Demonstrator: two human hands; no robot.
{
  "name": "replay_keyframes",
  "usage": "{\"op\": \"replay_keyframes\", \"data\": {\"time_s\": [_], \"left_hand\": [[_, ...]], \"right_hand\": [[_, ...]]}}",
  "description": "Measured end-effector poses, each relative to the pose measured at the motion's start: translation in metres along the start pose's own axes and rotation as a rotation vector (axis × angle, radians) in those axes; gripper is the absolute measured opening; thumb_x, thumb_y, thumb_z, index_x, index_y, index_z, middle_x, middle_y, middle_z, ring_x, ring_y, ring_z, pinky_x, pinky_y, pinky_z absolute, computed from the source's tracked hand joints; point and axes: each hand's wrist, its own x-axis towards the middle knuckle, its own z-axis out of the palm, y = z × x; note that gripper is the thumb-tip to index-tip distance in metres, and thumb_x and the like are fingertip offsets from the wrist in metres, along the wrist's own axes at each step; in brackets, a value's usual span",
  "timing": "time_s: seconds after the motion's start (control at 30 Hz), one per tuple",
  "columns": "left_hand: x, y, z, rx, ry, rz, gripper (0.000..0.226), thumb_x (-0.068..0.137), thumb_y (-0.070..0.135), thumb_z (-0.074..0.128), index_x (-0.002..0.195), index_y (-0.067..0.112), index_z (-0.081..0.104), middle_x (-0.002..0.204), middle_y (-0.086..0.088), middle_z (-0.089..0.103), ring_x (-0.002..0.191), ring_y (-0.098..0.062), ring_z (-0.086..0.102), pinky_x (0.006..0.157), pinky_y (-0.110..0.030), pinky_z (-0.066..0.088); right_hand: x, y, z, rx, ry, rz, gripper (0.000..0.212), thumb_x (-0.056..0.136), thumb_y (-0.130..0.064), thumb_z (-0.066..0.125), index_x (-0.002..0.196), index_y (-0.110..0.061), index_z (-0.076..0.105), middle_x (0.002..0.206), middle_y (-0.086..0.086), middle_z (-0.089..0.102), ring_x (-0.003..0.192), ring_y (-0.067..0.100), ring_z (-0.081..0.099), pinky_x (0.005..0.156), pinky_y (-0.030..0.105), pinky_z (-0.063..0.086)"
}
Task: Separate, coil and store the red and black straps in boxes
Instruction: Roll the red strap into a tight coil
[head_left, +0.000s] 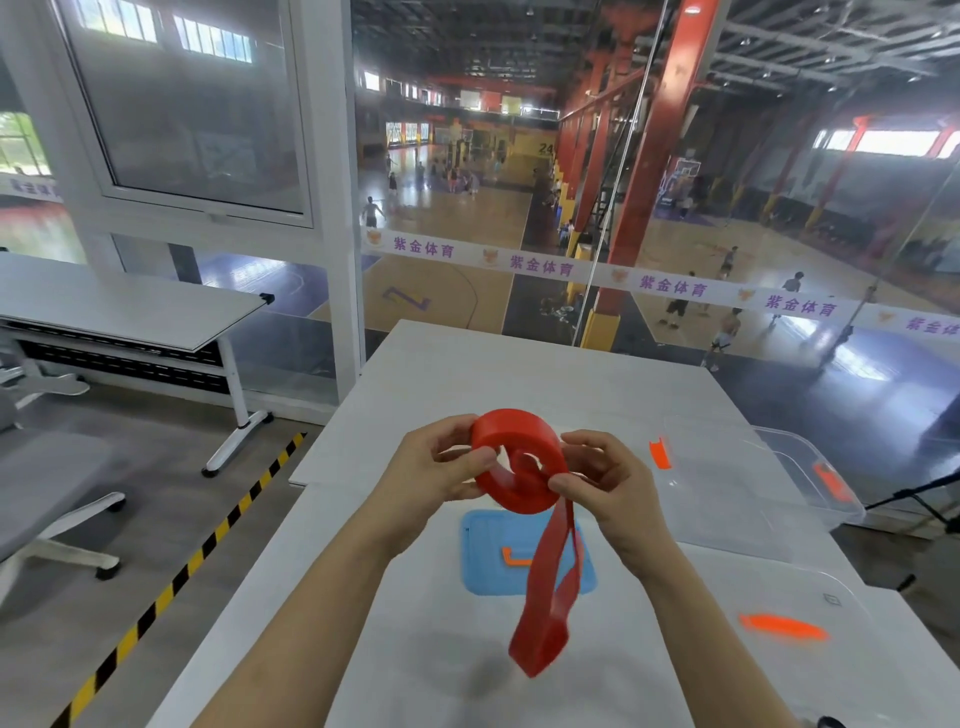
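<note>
A red strap (519, 462) is partly wound into a thick coil that I hold in the air above the white table (415, 374). My left hand (441, 462) pinches the coil's left side. My right hand (602, 478) grips its right side where the loose tail leaves. That tail hangs down as a folded loop to about (540, 639). No black strap is in view.
A blue lid (483, 561) with an orange clip lies flat under the coil. Two clear plastic boxes with orange latches stand at the right: one further back (753, 478), one near the front edge (841, 649). A second table and chairs stand left across a hazard-striped floor.
</note>
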Motion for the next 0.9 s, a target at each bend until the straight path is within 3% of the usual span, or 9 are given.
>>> {"op": "replay_keyframes", "data": {"time_s": [0.17, 0.27, 0.33, 0.43, 0.53, 0.6, 0.77, 0.9], "left_hand": [[0.002, -0.003, -0.004, 0.187, -0.13, -0.074, 0.03, 0.094, 0.026, 0.076, 0.124, 0.029, 0.069, 0.119, 0.009, 0.075, 0.113, -0.016, 0.073, 0.098, -0.043, 0.062], [0.006, -0.004, -0.007, 0.398, -0.142, -0.072, 0.054, 0.087, 0.036, 0.083, 0.137, 0.035, 0.061, 0.138, 0.014, 0.066, 0.129, -0.011, 0.061, 0.109, -0.042, 0.054], [0.008, -0.001, -0.002, 0.501, -0.123, -0.054, 0.064, 0.088, 0.038, 0.081, 0.146, 0.036, 0.053, 0.143, 0.014, 0.06, 0.129, -0.01, 0.056, 0.107, -0.034, 0.052], [0.01, 0.003, 0.005, 0.646, -0.114, 0.004, 0.056, 0.092, 0.034, 0.077, 0.144, 0.031, 0.056, 0.131, 0.012, 0.063, 0.119, -0.01, 0.058, 0.096, -0.025, 0.05], [0.01, 0.002, 0.004, 0.515, -0.07, 0.01, 0.042, 0.092, 0.028, 0.079, 0.131, 0.032, 0.063, 0.116, 0.016, 0.065, 0.105, -0.008, 0.063, 0.084, -0.02, 0.056], [0.009, -0.004, 0.002, 0.333, -0.049, 0.01, 0.032, 0.092, 0.024, 0.079, 0.122, 0.032, 0.069, 0.11, 0.014, 0.073, 0.104, -0.013, 0.07, 0.078, -0.024, 0.063], [0.003, -0.01, 0.001, 0.041, -0.019, -0.011, 0.03, 0.095, 0.018, 0.075, 0.123, 0.026, 0.07, 0.112, 0.006, 0.078, 0.106, -0.016, 0.075, 0.082, -0.033, 0.065], [0.0, -0.013, -0.003, 0.063, -0.079, -0.047, 0.027, 0.097, 0.02, 0.073, 0.123, 0.027, 0.069, 0.115, 0.006, 0.077, 0.11, -0.017, 0.074, 0.087, -0.035, 0.065]], "right_hand": [[0.003, -0.006, -0.001, -0.04, 0.011, -0.001, 0.044, 0.076, -0.004, 0.091, 0.107, -0.022, 0.066, 0.094, 0.011, 0.082, 0.091, 0.03, 0.08, 0.089, 0.049, 0.065], [0.006, -0.005, -0.001, -0.126, -0.047, -0.006, 0.043, 0.074, -0.009, 0.095, 0.101, -0.029, 0.067, 0.091, 0.009, 0.08, 0.088, 0.029, 0.079, 0.086, 0.047, 0.066], [0.007, -0.005, 0.0, -0.207, -0.092, -0.037, 0.043, 0.074, -0.013, 0.096, 0.103, -0.026, 0.066, 0.092, 0.007, 0.079, 0.09, 0.027, 0.078, 0.087, 0.041, 0.066], [0.007, -0.002, 0.004, -0.249, -0.11, -0.055, 0.044, 0.075, -0.018, 0.096, 0.107, -0.025, 0.067, 0.096, 0.0, 0.079, 0.096, 0.022, 0.077, 0.09, 0.035, 0.065], [0.008, 0.003, 0.004, -0.216, -0.11, 0.007, 0.051, 0.074, -0.021, 0.096, 0.117, -0.032, 0.07, 0.104, -0.004, 0.08, 0.103, 0.019, 0.077, 0.095, 0.038, 0.063], [0.009, 0.004, 0.004, -0.187, -0.131, 0.051, 0.053, 0.075, -0.016, 0.095, 0.121, -0.03, 0.072, 0.107, -0.003, 0.081, 0.104, 0.019, 0.077, 0.098, 0.042, 0.062], [0.007, 0.002, 0.002, -0.238, -0.162, 0.077, 0.04, 0.082, -0.019, 0.09, 0.119, -0.024, 0.077, 0.108, -0.005, 0.081, 0.105, 0.017, 0.077, 0.096, 0.04, 0.063], [0.01, -0.003, -0.001, -0.31, -0.205, 0.082, 0.035, 0.08, -0.023, 0.092, 0.11, -0.029, 0.077, 0.101, -0.008, 0.081, 0.096, 0.014, 0.078, 0.091, 0.035, 0.065]]}}
